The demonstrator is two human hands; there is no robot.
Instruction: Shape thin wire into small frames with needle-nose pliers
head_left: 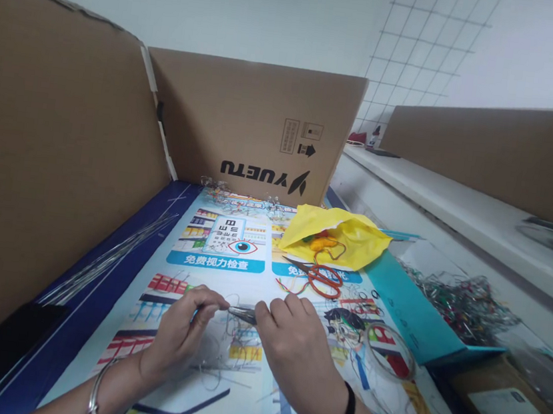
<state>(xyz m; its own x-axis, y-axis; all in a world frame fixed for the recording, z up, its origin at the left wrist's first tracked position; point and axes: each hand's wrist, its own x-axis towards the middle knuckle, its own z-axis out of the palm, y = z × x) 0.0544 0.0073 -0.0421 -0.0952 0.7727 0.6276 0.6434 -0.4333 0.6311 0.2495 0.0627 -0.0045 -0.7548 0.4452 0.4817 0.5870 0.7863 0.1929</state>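
My right hand (pixel 292 343) is closed around a pair of pliers (pixel 243 314), whose metal jaws point left. Opposite the jaw tips, my left hand (pixel 189 324) pinches what looks like a thin wire; the fingertips almost meet the pliers. Fine wire curls on the printed sheet below the hands, too thin to trace fully. Just beyond my right hand lie red-handled scissors (pixel 324 281) beside a yellow bag (pixel 358 234) with orange thread in its mouth.
Cardboard panels (pixel 248 109) wall the back and left. Long straight wires (pixel 114 251) lie along the left edge. To the right stand a coil of wire (pixel 390 352) and a teal box (pixel 425 312) heaped with tangled wire pieces (pixel 466 307). A printed poster sheet (pixel 132 394) covers the table.
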